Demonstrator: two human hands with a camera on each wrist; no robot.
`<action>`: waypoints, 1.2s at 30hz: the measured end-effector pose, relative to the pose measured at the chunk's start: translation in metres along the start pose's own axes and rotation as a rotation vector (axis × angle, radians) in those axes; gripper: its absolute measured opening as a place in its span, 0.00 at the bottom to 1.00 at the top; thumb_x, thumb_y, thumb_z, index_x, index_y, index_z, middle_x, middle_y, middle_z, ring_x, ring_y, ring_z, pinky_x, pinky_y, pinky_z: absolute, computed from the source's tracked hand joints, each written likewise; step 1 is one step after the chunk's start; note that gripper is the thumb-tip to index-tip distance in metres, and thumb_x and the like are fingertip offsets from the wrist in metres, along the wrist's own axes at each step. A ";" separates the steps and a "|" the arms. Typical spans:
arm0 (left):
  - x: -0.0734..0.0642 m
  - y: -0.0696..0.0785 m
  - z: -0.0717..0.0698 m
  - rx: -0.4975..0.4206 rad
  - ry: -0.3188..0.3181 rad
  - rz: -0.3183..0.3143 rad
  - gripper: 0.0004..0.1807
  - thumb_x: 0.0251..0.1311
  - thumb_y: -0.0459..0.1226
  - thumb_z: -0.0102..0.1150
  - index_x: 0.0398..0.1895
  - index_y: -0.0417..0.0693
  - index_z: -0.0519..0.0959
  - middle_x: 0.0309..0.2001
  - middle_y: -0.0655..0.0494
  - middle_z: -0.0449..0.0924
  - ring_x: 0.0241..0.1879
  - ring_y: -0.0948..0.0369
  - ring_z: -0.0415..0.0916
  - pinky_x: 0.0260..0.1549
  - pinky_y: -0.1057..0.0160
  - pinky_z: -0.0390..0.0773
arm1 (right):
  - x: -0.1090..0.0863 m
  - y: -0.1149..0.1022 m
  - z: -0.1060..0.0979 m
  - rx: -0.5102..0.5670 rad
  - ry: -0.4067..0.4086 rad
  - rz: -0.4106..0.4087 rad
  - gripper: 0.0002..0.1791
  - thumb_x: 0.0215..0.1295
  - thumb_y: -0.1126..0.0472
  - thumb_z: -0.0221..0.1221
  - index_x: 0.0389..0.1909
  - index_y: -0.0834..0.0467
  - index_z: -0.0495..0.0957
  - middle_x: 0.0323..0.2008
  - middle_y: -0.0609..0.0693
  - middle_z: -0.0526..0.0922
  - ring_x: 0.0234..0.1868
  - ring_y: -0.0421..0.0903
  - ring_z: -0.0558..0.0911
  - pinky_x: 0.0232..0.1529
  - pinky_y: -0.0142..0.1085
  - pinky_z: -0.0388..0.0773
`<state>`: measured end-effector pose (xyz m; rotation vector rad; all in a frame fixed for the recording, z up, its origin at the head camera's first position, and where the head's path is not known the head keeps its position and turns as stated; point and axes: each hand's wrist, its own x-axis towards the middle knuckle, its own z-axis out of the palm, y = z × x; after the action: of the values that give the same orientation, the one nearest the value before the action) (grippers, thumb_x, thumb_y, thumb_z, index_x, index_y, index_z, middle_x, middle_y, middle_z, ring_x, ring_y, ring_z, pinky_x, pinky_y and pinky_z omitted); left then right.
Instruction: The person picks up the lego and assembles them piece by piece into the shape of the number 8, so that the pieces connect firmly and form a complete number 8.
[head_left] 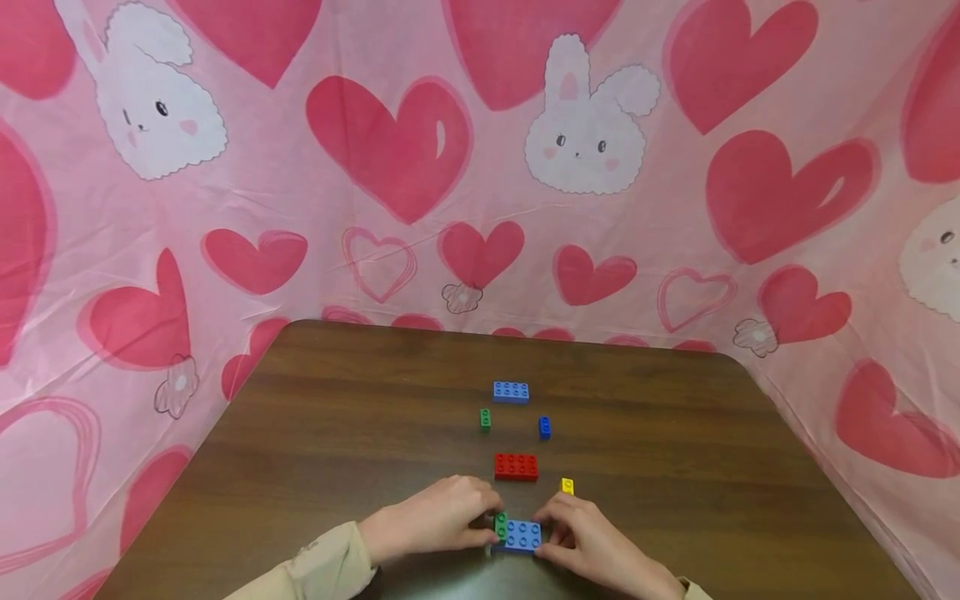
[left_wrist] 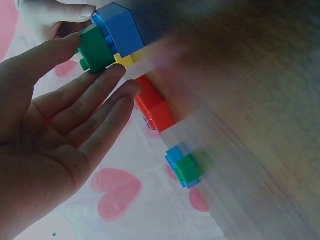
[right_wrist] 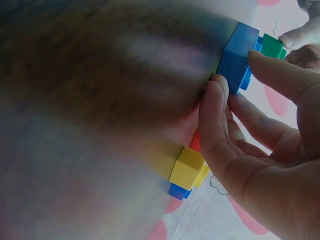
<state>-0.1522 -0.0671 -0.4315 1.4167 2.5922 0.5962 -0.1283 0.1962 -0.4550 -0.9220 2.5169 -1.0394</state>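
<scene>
Near the table's front edge lies a light blue building brick [head_left: 525, 535] with two rows of studs. A small green brick [head_left: 501, 527] sits across the left end of its top. My left hand [head_left: 442, 518] pinches the green brick between thumb and forefinger, its other fingers extended in the left wrist view. From the other side, my right hand [head_left: 600, 546] grips the right end of the blue brick between thumb and fingers. In the right wrist view, the blue brick [right_wrist: 239, 57] stands on the table with the green brick [right_wrist: 272, 46] on its studs.
Just beyond my right hand is a yellow brick [head_left: 567, 486]. A red brick [head_left: 516, 467] lies behind the blue one. Farther back are a small green brick [head_left: 485, 419], a small dark blue brick [head_left: 544, 427] and another light blue brick [head_left: 511, 392]. Pink heart-patterned cloth [head_left: 480, 167] hangs behind the table.
</scene>
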 end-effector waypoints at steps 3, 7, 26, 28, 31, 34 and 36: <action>0.000 -0.002 0.001 -0.018 -0.001 0.001 0.11 0.63 0.44 0.65 0.45 0.51 0.84 0.39 0.63 0.85 0.34 0.75 0.76 0.34 0.81 0.73 | 0.000 0.000 0.001 -0.002 0.002 -0.006 0.14 0.64 0.53 0.66 0.46 0.57 0.81 0.38 0.47 0.79 0.31 0.25 0.75 0.30 0.24 0.77; 0.000 -0.003 0.002 -0.038 -0.007 -0.002 0.12 0.63 0.45 0.65 0.46 0.50 0.84 0.39 0.63 0.85 0.34 0.74 0.76 0.34 0.81 0.73 | 0.001 0.000 0.001 0.010 -0.008 0.014 0.15 0.63 0.54 0.66 0.46 0.58 0.81 0.38 0.47 0.79 0.31 0.25 0.75 0.31 0.24 0.77; 0.003 0.001 0.005 -0.122 -0.007 -0.061 0.09 0.61 0.43 0.67 0.41 0.52 0.85 0.35 0.65 0.87 0.28 0.76 0.74 0.29 0.82 0.72 | 0.001 -0.001 0.001 -0.013 0.001 0.004 0.15 0.64 0.53 0.66 0.46 0.58 0.81 0.38 0.47 0.79 0.31 0.24 0.75 0.31 0.24 0.77; 0.003 0.000 0.005 -0.149 -0.007 -0.079 0.09 0.60 0.43 0.68 0.41 0.52 0.85 0.35 0.65 0.87 0.29 0.77 0.75 0.30 0.82 0.73 | 0.001 -0.001 0.001 -0.009 -0.002 0.005 0.15 0.64 0.53 0.66 0.46 0.58 0.81 0.38 0.47 0.79 0.31 0.25 0.75 0.31 0.25 0.77; 0.002 0.000 0.004 -0.184 -0.008 -0.103 0.09 0.58 0.42 0.69 0.40 0.52 0.85 0.36 0.64 0.88 0.31 0.78 0.77 0.31 0.81 0.75 | 0.001 -0.001 0.001 -0.015 0.000 0.001 0.15 0.64 0.53 0.66 0.46 0.58 0.81 0.38 0.47 0.79 0.31 0.24 0.75 0.30 0.25 0.77; 0.003 0.000 0.003 -0.217 -0.016 -0.128 0.09 0.57 0.42 0.71 0.41 0.52 0.85 0.37 0.64 0.88 0.33 0.77 0.80 0.33 0.81 0.76 | 0.001 0.000 0.001 -0.023 0.007 -0.006 0.15 0.63 0.53 0.66 0.45 0.58 0.82 0.37 0.46 0.79 0.31 0.24 0.75 0.30 0.25 0.77; 0.003 0.000 0.002 -0.231 -0.018 -0.137 0.10 0.56 0.41 0.71 0.40 0.52 0.85 0.36 0.65 0.88 0.33 0.77 0.80 0.33 0.80 0.76 | 0.001 0.000 0.001 -0.022 0.009 -0.007 0.15 0.64 0.53 0.66 0.45 0.58 0.81 0.37 0.47 0.79 0.31 0.24 0.75 0.30 0.25 0.77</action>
<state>-0.1533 -0.0635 -0.4330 1.1583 2.4847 0.8261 -0.1285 0.1954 -0.4553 -0.9348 2.5393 -1.0217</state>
